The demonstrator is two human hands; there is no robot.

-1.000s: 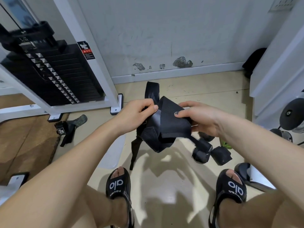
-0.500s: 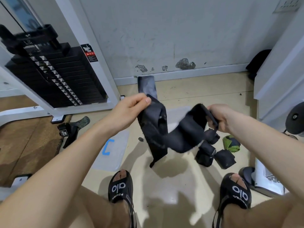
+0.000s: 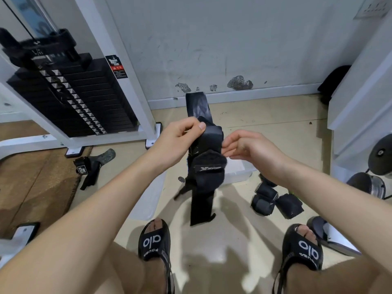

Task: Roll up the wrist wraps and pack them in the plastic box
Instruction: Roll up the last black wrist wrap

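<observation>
Black wrist wrap [image 3: 206,166] held mid-air at centre, folded over at top, logo tab showing, long tail dangling toward 6 o'clock. Pinched at 11 o'clock by left hand [image 3: 180,139]. Right hand [image 3: 248,148] fingertips curled, touching its 3 o'clock edge; hold unclear.

Under you is a glossy beige floor [image 3: 265,132]. Take the white plastic box [image 3: 237,170] on it as your landmark: just to its right lie 3 rolled black wraps [image 3: 273,198] in a cluster. To its left a clear lid [image 3: 148,200] lies flat. Farther left, a black lifting strap [image 3: 91,168] lies near the weight machine's white foot [image 3: 74,150], which also rests on the floor.
</observation>
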